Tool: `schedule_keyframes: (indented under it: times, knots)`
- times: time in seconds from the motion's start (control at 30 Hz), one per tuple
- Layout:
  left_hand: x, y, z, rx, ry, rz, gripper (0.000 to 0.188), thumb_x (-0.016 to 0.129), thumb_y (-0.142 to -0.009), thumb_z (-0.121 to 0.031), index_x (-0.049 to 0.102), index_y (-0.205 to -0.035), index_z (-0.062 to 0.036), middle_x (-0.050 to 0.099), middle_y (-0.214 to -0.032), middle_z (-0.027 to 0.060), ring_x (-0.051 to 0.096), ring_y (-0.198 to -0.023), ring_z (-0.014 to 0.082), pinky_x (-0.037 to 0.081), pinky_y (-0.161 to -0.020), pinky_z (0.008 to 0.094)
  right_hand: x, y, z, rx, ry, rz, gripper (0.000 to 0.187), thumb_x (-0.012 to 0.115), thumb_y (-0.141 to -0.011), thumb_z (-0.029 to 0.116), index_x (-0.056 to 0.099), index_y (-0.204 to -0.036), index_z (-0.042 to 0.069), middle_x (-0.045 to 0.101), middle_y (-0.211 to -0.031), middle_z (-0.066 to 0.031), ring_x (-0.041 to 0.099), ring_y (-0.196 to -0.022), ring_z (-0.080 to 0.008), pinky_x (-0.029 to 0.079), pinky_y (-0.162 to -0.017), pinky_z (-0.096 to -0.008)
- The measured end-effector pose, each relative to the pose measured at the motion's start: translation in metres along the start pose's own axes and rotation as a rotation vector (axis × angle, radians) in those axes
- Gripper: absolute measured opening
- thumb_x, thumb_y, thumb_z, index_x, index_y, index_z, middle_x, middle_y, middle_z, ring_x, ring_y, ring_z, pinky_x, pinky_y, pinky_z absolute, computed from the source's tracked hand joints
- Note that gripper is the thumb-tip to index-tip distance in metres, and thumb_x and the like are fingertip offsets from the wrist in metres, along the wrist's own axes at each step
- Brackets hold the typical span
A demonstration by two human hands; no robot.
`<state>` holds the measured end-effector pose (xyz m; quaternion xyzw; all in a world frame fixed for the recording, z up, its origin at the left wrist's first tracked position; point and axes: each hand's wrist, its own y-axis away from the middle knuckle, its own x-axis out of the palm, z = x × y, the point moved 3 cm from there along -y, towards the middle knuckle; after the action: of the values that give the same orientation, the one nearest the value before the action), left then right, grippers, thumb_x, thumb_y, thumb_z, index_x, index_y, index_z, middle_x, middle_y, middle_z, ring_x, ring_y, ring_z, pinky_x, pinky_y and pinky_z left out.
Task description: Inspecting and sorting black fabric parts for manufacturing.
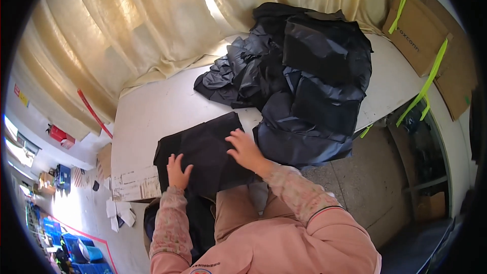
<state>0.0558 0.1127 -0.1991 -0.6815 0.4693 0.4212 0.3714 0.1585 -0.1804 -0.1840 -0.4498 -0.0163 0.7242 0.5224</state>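
Note:
A flat, folded piece of black fabric (205,147) lies at the near edge of the white table (139,127), its lower part reaching over the edge toward my lap. My left hand (178,172) rests on its left side with the fingers spread. Over the upper right part of the cloth is my right hand (244,150), fingers apart and holding nothing. Just beyond the right hand begins a large heap of black sheet material (324,86), partly shiny and crumpled. Whether the right palm presses on the cloth or hovers is hard to tell.
Cream curtains (127,25) hang along the table's far side. Brown cardboard (418,33) with yellow-green straps (428,83) leans at the right. Something dark (203,218) sits below the table edge by my left forearm. Blue bins (83,251) stand on the floor at far left.

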Motion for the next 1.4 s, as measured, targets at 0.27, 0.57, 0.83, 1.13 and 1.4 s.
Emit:
schedule_keyframes:
  times: [0.27, 0.57, 0.83, 1.13, 1.4]
  knots:
    - [0.044, 0.050, -0.099, 0.370, 0.160, 0.242, 0.066, 0.068, -0.081, -0.041, 0.044, -0.137, -0.0163, 0.028, -0.149, 0.0222, 0.022, -0.139, 0.0418, 0.016, -0.109, 0.0603, -0.222, 0.060, -0.088, 0.641, 0.825, -0.204, 0.091, 0.081, -0.065, 0.017, 0.033, -0.142, 0.013, 0.028, -0.147, -0.0173, 0.017, -0.142, -0.0371, 0.019, -0.111, -0.0574]
    - [0.044, 0.046, -0.092, 0.331, 0.155, 0.246, 0.071, 0.071, -0.079, -0.041, 0.042, -0.139, -0.0163, 0.027, -0.150, 0.0216, 0.022, -0.140, 0.0401, 0.015, -0.111, 0.0576, -0.280, 0.044, -0.081, 0.131, 0.755, -0.531, 0.030, 0.056, -0.072, -0.003, 0.067, -0.098, 0.008, 0.064, -0.086, -0.0042, 0.060, -0.089, -0.0223, 0.034, -0.105, -0.0469]
    - [-0.084, -0.006, -0.215, 0.607, 0.467, -0.012, 0.086, 0.080, -0.073, -0.026, 0.032, -0.142, -0.0035, 0.026, -0.149, 0.0230, 0.026, -0.138, 0.0385, 0.027, -0.111, 0.0433, -0.341, -0.059, 0.090, -0.412, 0.725, -0.378, 0.020, 0.058, -0.068, 0.001, 0.067, -0.084, 0.010, 0.056, -0.075, -0.0007, 0.057, -0.084, -0.0185, 0.028, -0.109, -0.0528]
    - [-0.165, -0.009, -0.305, 0.797, 0.594, -0.454, 0.082, 0.071, -0.083, -0.014, 0.021, -0.146, 0.0021, 0.029, -0.149, 0.0173, 0.033, -0.136, 0.0281, 0.025, -0.112, 0.0378, -0.292, -0.120, 0.182, -0.770, 0.473, -0.102, 0.015, 0.058, -0.069, 0.003, 0.063, -0.081, 0.011, 0.056, -0.079, 0.0014, 0.057, -0.092, -0.0164, 0.030, -0.110, -0.0513]
    - [-0.209, -0.023, -0.289, 0.543, 1.523, -0.264, 0.039, 0.043, -0.099, -0.013, 0.044, -0.134, 0.0052, 0.050, -0.135, 0.0135, 0.049, -0.121, 0.0204, 0.034, -0.107, 0.0332, -0.250, -0.060, 0.182, -0.748, 0.333, -0.855, 0.031, 0.075, -0.060, 0.001, 0.070, -0.087, 0.015, 0.053, -0.082, -0.0022, 0.049, -0.068, -0.0200, 0.038, -0.058, -0.0343]
